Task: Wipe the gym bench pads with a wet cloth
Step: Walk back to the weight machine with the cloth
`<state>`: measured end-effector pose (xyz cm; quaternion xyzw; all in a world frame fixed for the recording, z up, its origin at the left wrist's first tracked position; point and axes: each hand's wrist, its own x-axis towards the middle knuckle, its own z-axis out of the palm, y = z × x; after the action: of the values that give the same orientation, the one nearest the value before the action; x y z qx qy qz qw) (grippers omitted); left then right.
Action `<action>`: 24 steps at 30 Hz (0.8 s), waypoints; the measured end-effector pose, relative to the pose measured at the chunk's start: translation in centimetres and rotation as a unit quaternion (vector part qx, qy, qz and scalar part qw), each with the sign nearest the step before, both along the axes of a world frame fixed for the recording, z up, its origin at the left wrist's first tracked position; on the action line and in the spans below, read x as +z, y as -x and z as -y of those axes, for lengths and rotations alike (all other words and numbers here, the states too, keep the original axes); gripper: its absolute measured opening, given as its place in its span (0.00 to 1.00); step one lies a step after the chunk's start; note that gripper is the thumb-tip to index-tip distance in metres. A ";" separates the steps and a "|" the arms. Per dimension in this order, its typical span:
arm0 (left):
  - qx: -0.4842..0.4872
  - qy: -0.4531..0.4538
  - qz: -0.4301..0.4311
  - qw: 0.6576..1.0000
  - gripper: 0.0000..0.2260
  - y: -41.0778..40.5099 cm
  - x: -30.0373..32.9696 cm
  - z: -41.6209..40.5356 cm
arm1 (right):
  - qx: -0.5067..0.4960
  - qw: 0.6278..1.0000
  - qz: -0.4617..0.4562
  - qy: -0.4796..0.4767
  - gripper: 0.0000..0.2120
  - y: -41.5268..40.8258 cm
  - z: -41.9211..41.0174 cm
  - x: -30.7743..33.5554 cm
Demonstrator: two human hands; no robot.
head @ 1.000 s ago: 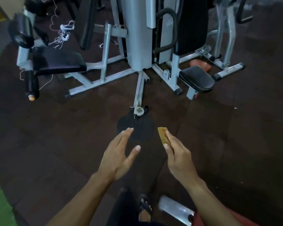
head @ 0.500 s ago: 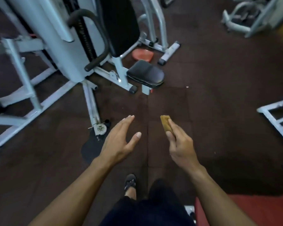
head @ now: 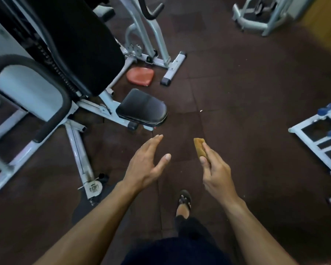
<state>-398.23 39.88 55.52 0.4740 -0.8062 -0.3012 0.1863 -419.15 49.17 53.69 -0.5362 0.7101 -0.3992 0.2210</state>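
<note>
Two hands hover short of the seat pad [head: 141, 107]: your empty, splayed left hand [head: 144, 165] lies nearer it, while your right hand [head: 215, 172], its grip pinching the folded cloth [head: 199, 147], must travel forward-left to reach the pad.

Glossy smooth padded seat [head: 141, 108] on a painted metal frame [head: 78, 150]; matt, rough rubber-like floor [head: 237, 111].
</note>
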 end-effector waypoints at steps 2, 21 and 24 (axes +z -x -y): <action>0.014 -0.004 0.001 1.000 0.30 2.7 0.4 3.0 | 0.027 1.000 -0.013 0.005 0.21 2.9 3.5 0.4; 0.146 -0.034 -0.035 0.988 0.30 14.1 -2.0 30.5 | 0.194 0.978 -0.070 -0.027 0.22 15.0 37.3 0.3; 0.176 -0.025 -0.023 0.984 0.29 14.6 -1.9 34.0 | 0.214 0.973 -0.076 -0.037 0.21 15.2 41.9 0.1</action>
<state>-412.80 5.89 53.61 0.6060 -0.6979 -0.2949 0.2425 -434.34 7.22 53.78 -0.6957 0.6082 -0.2744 0.2661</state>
